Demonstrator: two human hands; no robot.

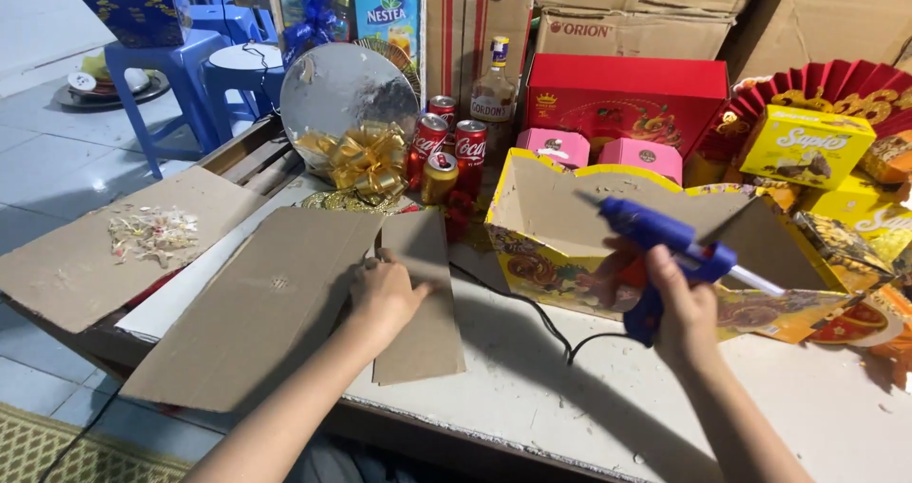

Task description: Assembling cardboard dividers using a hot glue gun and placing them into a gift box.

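Observation:
My left hand presses flat on a narrow strip of brown cardboard that lies on the white table. A bigger cardboard sheet sits just left of it. My right hand grips a blue glue gun, its nozzle pointing left over an open yellow decorated box with plain cardboard inner walls. The gun's black cord runs across the table toward the strip.
Red drink cans, a gold bow, a round silver tray and a clear bottle stand behind. A red gift box, pink boxes and yellow snack boxes fill the right. Blue plastic stools stand far left.

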